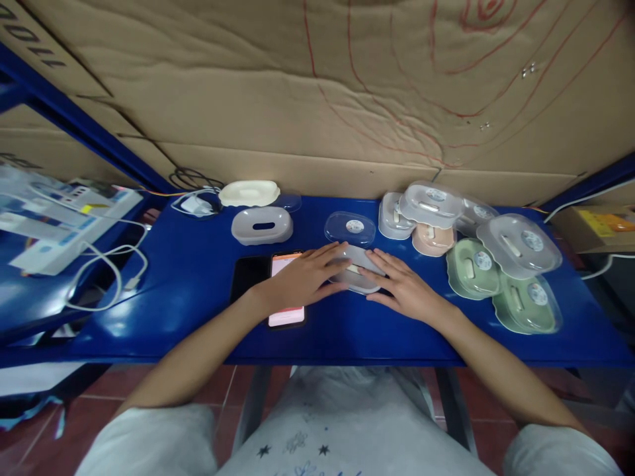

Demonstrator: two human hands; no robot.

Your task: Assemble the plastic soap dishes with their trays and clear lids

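In the middle of the blue table lies a pale grey oval plastic box with a small whitish piece across its centre. My left hand rests on the box's left side, fingers stretched out over it. From the right, my right hand lies on the other side with its fingers spread. The hands cover both ends of the box. Just behind it is a clear lid with a round white sticker. A lit phone lies partly under my left wrist, beside a dark phone.
Several lidded boxes, grey, green and peach, are grouped and partly stacked on the right. A grey slotted cover and a cream tray lie back left. Cables and a power strip occupy the left; cardboard stands behind.
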